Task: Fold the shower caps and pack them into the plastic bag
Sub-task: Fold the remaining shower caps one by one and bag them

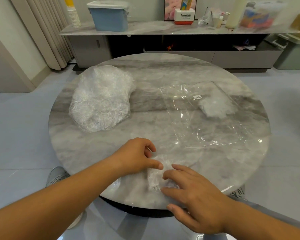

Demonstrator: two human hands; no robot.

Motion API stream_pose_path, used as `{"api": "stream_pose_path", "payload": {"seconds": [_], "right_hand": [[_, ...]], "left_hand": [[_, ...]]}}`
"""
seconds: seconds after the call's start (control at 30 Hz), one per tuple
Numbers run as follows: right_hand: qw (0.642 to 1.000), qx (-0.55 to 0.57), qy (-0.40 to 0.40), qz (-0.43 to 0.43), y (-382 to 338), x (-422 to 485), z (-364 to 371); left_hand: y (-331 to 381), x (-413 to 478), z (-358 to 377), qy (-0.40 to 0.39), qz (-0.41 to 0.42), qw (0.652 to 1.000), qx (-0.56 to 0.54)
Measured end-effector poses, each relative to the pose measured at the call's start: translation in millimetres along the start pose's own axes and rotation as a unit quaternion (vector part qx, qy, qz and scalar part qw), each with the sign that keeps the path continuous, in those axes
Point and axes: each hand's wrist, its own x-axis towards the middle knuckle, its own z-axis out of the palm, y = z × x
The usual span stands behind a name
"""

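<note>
Two bare hands meet over one shower cap (156, 177) at the near edge of the round table (163, 75), and that cap is the only one I can count singly. It is thin, clear, crinkled film, gathered into a narrow, rumpled strip lying flat on the stone.

My feed shows the left hand (133, 156) with its fingers curled under and its thumb stretched out, the tip resting on the cap's upper end. I cannot tell whether any film is pinched beneath the curled fingers. The right hand (196, 193) lies spread, fingers nearly straight and apart, fingertips pressing the cap's right side and lower end.

One heap of unfolded shower caps (100, 99) sits at the table's left, well apart from the hands. It is a puffy, frosted-looking mound of wrinkled plastic, and I cannot count the caps in it.

One plastic bag (197, 118) lies flat on the right half, glossy and transparent, catching glare along its creases. It carries one small white barcode label (197, 97). At its far end sits one whitish wad of folded caps (215, 106), number unclear.

The tabletop is polished grey-and-white marble. Behind it, a long marble-topped sideboard (145, 28) holds one blue lidded bin (109, 16), one stack of paper cups (74, 14) and one white-and-red Panasonic box (183, 16).
</note>
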Motion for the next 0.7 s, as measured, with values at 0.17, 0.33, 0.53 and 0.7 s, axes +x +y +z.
{"api": "stream_pose_path", "payload": {"seconds": [0.17,0.33,0.53,0.7], "right_hand": [[0.999,-0.001,-0.024,-0.048,6,-2,-4],[0.996,0.042,0.077,0.019,8,-4,-8],[0.84,0.411,0.164,0.314,-5,17,-23],[0.689,0.615,0.17,0.342,-3,34,-29]], "left_hand": [[6,7,4,-0.073,-0.035,0.997,0.001],[0,3,4,-0.071,-0.036,0.993,-0.091],[-2,-10,2,-0.084,-0.094,0.893,-0.432],[0,-18,1,-0.104,-0.079,0.821,-0.556]]}}
